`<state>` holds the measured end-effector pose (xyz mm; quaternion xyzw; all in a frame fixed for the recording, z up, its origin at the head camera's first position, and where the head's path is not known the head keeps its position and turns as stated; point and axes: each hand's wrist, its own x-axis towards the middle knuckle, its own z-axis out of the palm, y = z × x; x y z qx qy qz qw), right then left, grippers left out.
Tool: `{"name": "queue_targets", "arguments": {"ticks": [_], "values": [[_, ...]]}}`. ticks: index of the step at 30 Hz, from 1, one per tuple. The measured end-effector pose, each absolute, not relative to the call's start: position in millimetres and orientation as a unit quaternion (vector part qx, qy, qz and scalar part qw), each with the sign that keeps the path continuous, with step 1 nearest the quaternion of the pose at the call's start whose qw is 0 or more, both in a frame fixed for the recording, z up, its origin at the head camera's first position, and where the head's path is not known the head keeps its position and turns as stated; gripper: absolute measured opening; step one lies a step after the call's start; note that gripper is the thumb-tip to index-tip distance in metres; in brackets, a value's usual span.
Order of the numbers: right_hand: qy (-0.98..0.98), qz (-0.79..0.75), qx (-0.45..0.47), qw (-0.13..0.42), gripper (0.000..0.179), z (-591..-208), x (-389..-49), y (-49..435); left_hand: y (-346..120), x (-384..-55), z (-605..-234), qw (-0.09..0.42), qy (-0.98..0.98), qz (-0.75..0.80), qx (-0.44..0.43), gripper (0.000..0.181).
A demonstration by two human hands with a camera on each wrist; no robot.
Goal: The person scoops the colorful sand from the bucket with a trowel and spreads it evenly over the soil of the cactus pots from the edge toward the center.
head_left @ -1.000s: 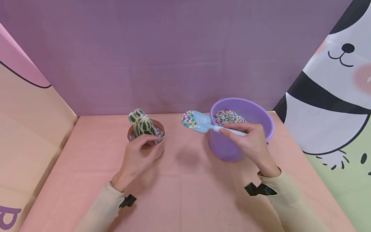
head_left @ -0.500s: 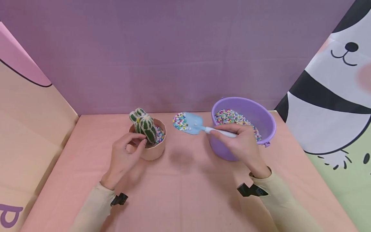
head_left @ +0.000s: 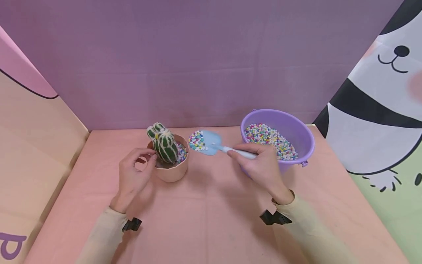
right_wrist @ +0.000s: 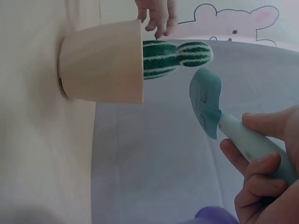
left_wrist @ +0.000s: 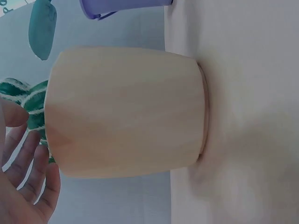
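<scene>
My right hand (head_left: 262,165) grips the pale handle of a light-blue toy trowel (head_left: 212,142). Multicoloured beads (head_left: 197,141) lie heaped at the front of its blade, which hangs just right of the plant pot's rim. A striped green cactus (head_left: 165,148) leans left in the peach pot (head_left: 174,173), with beads and a brown surface around its base. Fingers loosely bent, my left hand (head_left: 133,174) is at the pot's left rim beside the cactus. In the left wrist view the pot's wall (left_wrist: 126,112) hides part of the cactus.
A purple bucket (head_left: 298,134), partly filled with coloured beads, stands on the right behind my right hand. Pink cloth (head_left: 204,220) covers the table. A purple backdrop (head_left: 204,66) rises behind, with printed panels at both sides.
My right hand has carried the loaded trowel leftward from the bucket to beside the pot. My left hand has drawn back left from the pot's front, uncovering its wall and the cactus's base.
</scene>
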<state>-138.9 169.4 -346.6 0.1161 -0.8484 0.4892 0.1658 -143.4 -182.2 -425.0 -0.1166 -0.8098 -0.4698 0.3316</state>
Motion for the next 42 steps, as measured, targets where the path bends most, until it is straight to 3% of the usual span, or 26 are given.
{"name": "queue_targets", "arguments": {"ticks": [12, 22, 42], "values": [[-0.849, 0.498, 0.106, 0.142, 0.021, -358.9, -145.7, 149.9, -191.6, -146.0, -432.8, 0.304, -0.822, -0.475, -0.076, 0.019], [-0.865, 0.466, 0.117, 0.145, 0.025, -366.7, -155.8, 136.6, -198.7, -149.9, -435.8, 0.184, -0.855, -0.48, -0.071, 0.057], [-0.896, 0.372, 0.155, 0.184, 0.023, -363.5, -161.1, 119.3, -205.9, -157.7, -433.2, 0.102, -0.887, -0.42, -0.161, 0.1]]}}
